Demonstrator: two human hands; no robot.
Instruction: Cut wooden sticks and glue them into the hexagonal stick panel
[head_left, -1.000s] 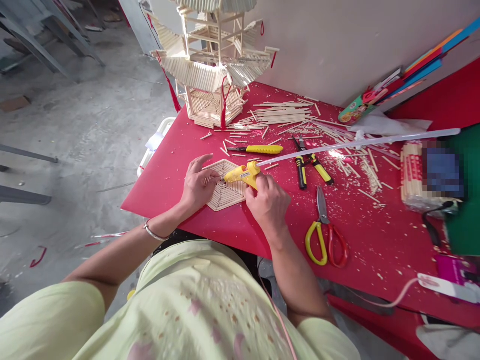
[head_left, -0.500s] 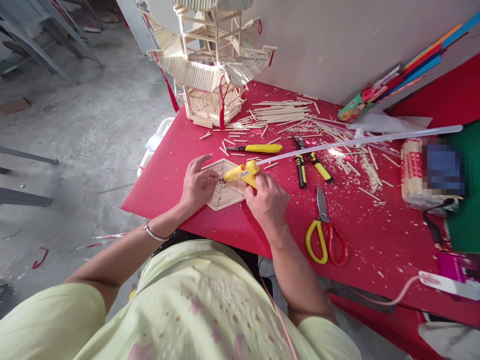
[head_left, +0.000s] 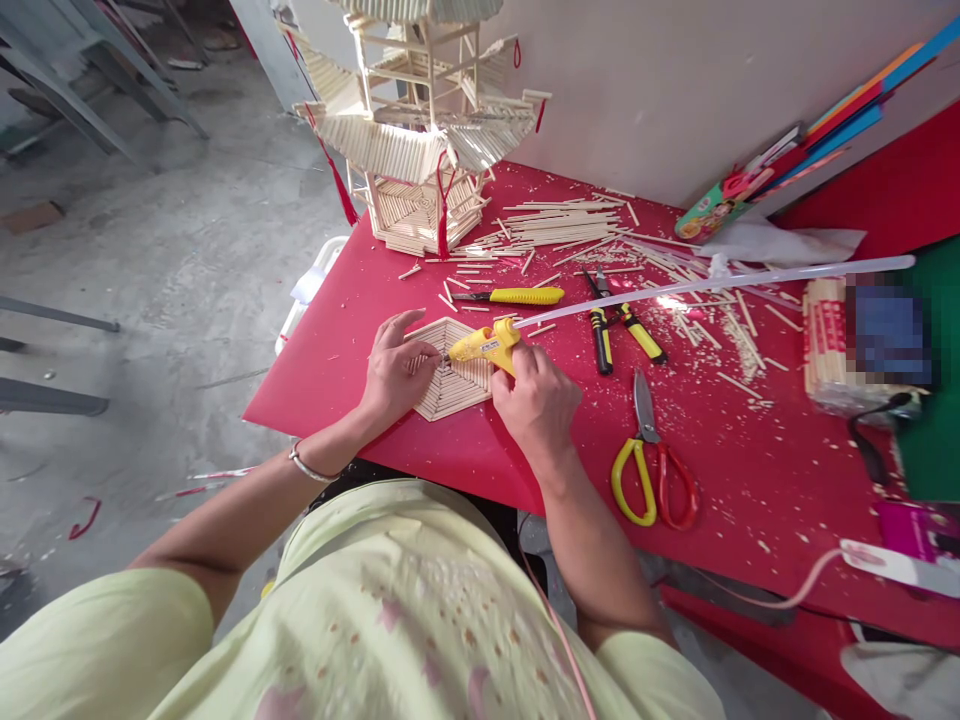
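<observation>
My right hand [head_left: 538, 405] is wrapped round the handle of a yellow hot glue gun [head_left: 491, 345]. A long translucent glue stick [head_left: 675, 295] juts from the gun's back. Its nozzle points left, at the middle of a flat polygonal panel [head_left: 454, 402] of thin wooden sticks in rings. Over the panel's left side sits my left hand [head_left: 396, 375], thumb and a fingertip pinched close to the nozzle. Whatever is in that pinch is too small to make out. The panel lies on the red tabletop [head_left: 322, 370], partly covered by both hands.
A stick-built pagoda model [head_left: 420, 150] with red tassels stands behind. Cut sticks [head_left: 562, 225], a yellow utility knife [head_left: 525, 296], pliers [head_left: 619, 325] and scissors [head_left: 646, 450] lie to the right. Bundled sticks [head_left: 823, 335] are farther right. A pink cord [head_left: 559, 630] crosses my shirt.
The glue stick's far end has dipped slightly and shifted left. Both hands stay almost where they were, with the nozzle still at the panel's middle.
</observation>
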